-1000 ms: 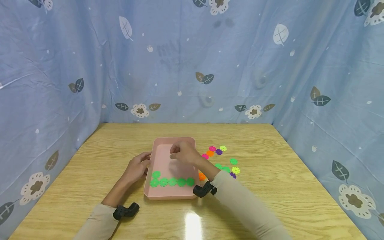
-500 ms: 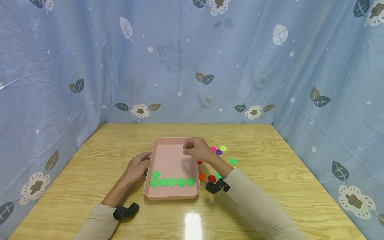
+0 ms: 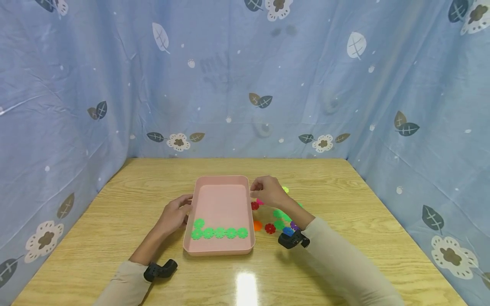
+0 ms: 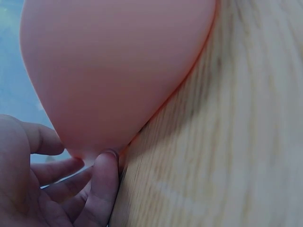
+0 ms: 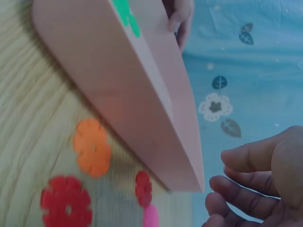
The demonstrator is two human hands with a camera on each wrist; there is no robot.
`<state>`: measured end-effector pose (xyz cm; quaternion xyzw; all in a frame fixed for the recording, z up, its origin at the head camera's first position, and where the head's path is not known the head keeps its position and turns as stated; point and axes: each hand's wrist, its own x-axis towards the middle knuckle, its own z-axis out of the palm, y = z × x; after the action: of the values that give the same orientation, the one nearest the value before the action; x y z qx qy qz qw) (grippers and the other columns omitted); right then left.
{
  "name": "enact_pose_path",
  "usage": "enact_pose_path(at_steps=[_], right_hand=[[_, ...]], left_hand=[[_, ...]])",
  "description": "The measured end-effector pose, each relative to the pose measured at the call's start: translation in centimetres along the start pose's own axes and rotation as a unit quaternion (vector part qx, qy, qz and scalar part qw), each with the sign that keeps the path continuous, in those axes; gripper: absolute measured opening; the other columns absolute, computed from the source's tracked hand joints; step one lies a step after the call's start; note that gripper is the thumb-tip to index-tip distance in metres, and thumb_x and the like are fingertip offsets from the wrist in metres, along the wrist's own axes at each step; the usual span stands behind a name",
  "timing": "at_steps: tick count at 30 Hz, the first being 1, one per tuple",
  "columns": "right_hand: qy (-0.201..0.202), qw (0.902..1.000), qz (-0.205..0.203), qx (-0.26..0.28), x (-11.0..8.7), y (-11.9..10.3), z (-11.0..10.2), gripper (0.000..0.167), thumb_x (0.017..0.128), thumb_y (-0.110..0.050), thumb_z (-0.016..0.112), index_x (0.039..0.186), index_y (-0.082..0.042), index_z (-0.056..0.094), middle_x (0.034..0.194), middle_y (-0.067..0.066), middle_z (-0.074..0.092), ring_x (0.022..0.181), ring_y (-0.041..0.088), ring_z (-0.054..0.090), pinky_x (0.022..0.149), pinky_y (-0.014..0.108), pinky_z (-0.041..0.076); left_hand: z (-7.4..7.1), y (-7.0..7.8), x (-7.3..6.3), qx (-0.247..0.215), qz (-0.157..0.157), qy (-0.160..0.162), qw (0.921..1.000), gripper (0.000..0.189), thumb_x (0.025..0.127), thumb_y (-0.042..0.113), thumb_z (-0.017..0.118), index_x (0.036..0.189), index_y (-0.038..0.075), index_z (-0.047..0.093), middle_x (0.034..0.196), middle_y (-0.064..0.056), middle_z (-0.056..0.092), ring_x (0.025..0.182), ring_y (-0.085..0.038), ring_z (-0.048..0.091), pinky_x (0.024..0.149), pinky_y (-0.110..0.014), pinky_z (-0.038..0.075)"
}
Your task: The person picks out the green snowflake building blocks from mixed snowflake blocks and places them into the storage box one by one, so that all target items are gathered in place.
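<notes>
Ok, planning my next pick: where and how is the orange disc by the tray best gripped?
Probably pinch the orange disc by its notched rim, from above and the near side: it lies flat between the tray and a red disc.

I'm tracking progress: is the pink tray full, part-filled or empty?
Part-filled: six green pieces lie in the near end of the pink tray, its floor showing beyond them.

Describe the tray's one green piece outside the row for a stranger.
On the wooden table sits a pink tray, with five green flower-shaped pieces in a row along its near end. Beyond the row's left end lies the sixth green piece, the tray's only one outside that row.
</notes>
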<state>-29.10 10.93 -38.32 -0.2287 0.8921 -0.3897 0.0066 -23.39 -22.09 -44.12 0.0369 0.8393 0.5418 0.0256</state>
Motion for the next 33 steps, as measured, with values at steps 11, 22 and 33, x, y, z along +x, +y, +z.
enact_pose_path(at_steps=[11, 22, 33], right_hand=[[-0.002, 0.9993, 0.023, -0.028, -1.7, 1.8, -1.5, 0.011, 0.088, -0.005, 0.073, 0.097, 0.001, 0.071, 0.086, 0.005, 0.067, 0.079, 0.018, 0.061, 0.072, 0.033, 0.054], [-0.026, 0.9981, 0.033, -0.045, -3.4, 3.7, -2.7, 0.016, 0.085, -0.004, 0.076, 0.098, 0.002, 0.068, 0.085, 0.004, 0.065, 0.076, 0.018, 0.058, 0.065, 0.031, 0.052], [-0.060, 0.9958, 0.034, -0.060, -4.0, 4.4, -2.8, 0.021, 0.085, -0.004, 0.078, 0.103, 0.001, 0.069, 0.092, 0.006, 0.066, 0.085, 0.021, 0.060, 0.071, 0.033, 0.053]], left_hand=[[0.1, 0.0, 0.1, 0.000, 0.005, -0.002, 1.0000, 0.046, 0.106, 0.018, 0.044, 0.150, 0.004, 0.045, 0.138, -0.025, 0.057, 0.067, -0.026, 0.069, 0.059, -0.037, 0.060], [0.0, -0.2, 0.1, 0.006, 0.004, 0.003, 1.0000, 0.046, 0.106, 0.018, 0.045, 0.150, 0.004, 0.046, 0.137, -0.024, 0.059, 0.067, -0.025, 0.069, 0.058, -0.036, 0.059], [0.1, -0.1, 0.0, 0.006, 0.008, -0.001, 0.9999, 0.046, 0.106, 0.018, 0.044, 0.150, 0.004, 0.045, 0.137, -0.025, 0.058, 0.067, -0.026, 0.068, 0.058, -0.037, 0.059]])
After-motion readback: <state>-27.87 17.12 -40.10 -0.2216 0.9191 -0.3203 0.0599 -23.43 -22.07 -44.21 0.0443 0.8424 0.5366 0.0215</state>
